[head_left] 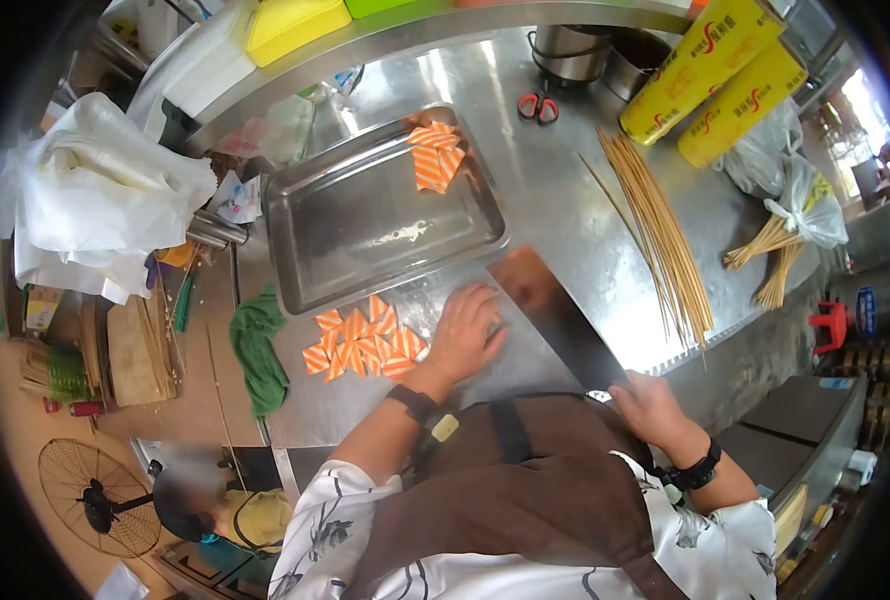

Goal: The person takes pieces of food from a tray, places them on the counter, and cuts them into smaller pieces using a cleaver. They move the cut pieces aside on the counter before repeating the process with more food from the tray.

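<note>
My right hand is closed around the handle end of a broad-bladed cleaver, which reaches away to the upper left over the steel table. The handle itself is hidden in my fist. My left hand rests at the tabletop left of the blade, fingers extended and thumb apart, with nothing visible in it. Just left of it lies a loose pile of orange-and-white striped pieces. Beyond is a shallow steel tray, with a small stack of similar striped pieces at its far right corner.
Bamboo skewers lie spread on the right, near yellow film rolls and bagged skewers. Red-handled scissors and metal pots stand behind. A green cloth and white plastic bags are left. Another person is lower left.
</note>
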{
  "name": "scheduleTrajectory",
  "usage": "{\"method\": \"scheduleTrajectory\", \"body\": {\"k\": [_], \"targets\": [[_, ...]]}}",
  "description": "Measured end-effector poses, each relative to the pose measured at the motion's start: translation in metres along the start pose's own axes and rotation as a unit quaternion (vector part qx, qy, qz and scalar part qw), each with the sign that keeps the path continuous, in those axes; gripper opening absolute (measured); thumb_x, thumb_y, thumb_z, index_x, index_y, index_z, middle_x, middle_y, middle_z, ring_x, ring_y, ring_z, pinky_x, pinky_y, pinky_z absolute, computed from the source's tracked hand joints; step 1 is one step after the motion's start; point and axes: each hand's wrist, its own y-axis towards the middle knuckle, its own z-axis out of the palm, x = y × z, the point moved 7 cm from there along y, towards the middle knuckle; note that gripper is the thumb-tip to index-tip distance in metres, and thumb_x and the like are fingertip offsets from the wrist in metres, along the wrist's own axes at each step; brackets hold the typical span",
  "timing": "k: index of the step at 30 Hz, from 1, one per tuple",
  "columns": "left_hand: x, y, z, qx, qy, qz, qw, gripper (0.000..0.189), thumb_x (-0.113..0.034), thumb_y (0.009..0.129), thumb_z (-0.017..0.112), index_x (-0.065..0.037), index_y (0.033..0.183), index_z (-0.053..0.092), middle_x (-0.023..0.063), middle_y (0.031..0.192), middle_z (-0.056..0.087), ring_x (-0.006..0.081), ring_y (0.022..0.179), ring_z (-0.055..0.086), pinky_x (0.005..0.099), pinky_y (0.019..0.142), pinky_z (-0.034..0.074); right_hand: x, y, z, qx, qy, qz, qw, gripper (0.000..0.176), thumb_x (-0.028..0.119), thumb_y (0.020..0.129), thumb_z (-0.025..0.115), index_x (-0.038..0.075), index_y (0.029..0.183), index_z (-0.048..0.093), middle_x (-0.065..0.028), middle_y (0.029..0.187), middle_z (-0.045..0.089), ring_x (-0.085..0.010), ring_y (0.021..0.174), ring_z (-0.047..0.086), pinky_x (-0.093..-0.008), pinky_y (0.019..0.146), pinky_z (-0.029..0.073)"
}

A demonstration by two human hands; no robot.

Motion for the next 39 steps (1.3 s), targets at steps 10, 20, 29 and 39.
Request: {"method": "scheduleTrajectory", "body": {"k": [10,20,29,39], "targets": [[0.023,-0.020,0.008,0.090,0.084,0.001,0.992,0.026,-0.012,0.079,0.070,-0.003,0.103,0.063,0.0138,0.110,0.059,0.0328,0.117,0.054,0.0481,0.108,0.039,-0.015,-0.008,0.004,0.056,0.065,0.056,0.995,0.023,0.017,0.091,0.064,-0.004,0.099,0.063,-0.0267,0.081,0.065,-0.0451,0.077,0.064,-0.0463,0.068,0.052],[0.036,-0.046,-0.015,-0.108,-0.510,-0.439,0.732,0.055,-0.051,0.104,0.044,-0.001,0.124,0.057,0.0083,0.121,0.061,0.0256,0.121,0.054,0.0458,0.108,0.038,-0.010,0.013,0.007,0.137,0.105,0.045,0.984,0.022,0.017,0.093,0.066,-0.001,0.106,0.066,-0.0207,0.088,0.069,-0.0333,0.076,0.067,-0.0390,0.070,0.053],[0.014,-0.016,-0.008,-0.078,-0.868,-0.344,0.351,0.056,-0.056,0.102,0.043,-0.005,0.117,0.062,0.0099,0.120,0.066,0.0260,0.107,0.063,0.0472,0.096,0.047,-0.025,0.023,0.024,0.199,0.234,0.145,0.941,0.028,0.023,0.093,0.069,0.000,0.109,0.067,-0.0054,0.085,0.070,-0.0142,0.069,0.063,-0.0299,0.062,0.053],[0.026,-0.028,-0.098,-0.017,0.102,-0.224,0.969,0.022,-0.018,0.089,0.070,0.000,0.102,0.065,0.0166,0.108,0.066,0.0341,0.097,0.062,0.0432,0.086,0.049,-0.047,0.013,0.018,0.086,0.277,0.187,0.939,0.021,0.014,0.094,0.065,0.000,0.109,0.066,-0.0036,0.080,0.066,-0.0084,0.060,0.057,-0.0257,0.054,0.048]]}}
